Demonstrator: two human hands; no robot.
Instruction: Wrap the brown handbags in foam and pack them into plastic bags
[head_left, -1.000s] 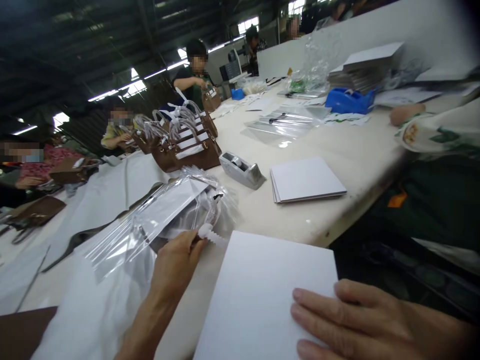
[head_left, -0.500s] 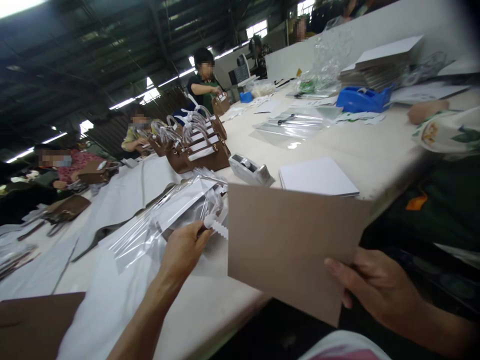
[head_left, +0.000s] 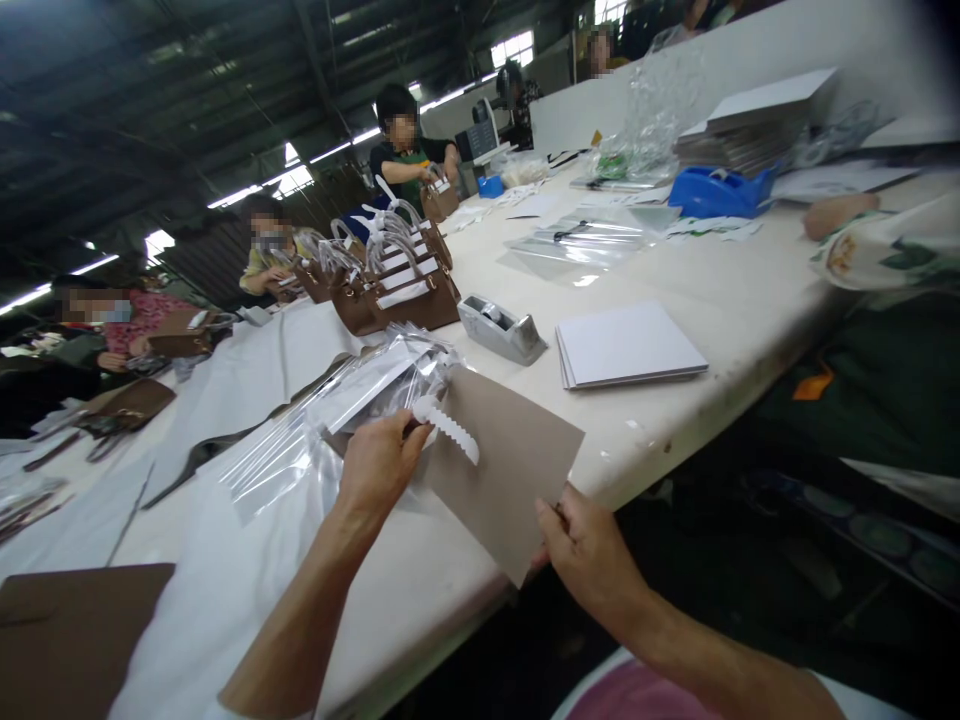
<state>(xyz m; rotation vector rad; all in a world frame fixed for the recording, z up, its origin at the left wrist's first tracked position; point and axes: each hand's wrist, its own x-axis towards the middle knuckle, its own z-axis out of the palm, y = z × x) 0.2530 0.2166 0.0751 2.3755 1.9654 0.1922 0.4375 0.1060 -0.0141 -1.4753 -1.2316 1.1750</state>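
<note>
A flat grey-brown cardboard sheet [head_left: 510, 450] is held at its lower right corner by my right hand [head_left: 589, 540], thumb on top. My left hand [head_left: 382, 455] pinches the edge of a handbag [head_left: 367, 405] that lies under clear plastic and white paper; only bits of brown show, so its shape is mostly hidden. From beside my left fingertips a white wavy-edged strip [head_left: 454, 428] hangs across the sheet's face. The sheet's far left edge meets the crumpled clear plastic [head_left: 277, 455]; I cannot tell whether it is inside.
Behind the plastic stand several brown handbags [head_left: 412, 300] with wrapped handles. A grey tape dispenser [head_left: 501, 330] and a stack of white boards [head_left: 630, 345] lie ahead. A blue tape dispenser [head_left: 720, 190] sits farther right. Other people work along the table [head_left: 697, 350], one hand [head_left: 838, 215] at right.
My right hand has swung the cardboard sheet left and turned it, bringing its far edge up to the plastic. My left hand keeps its pinch, slightly higher in view.
</note>
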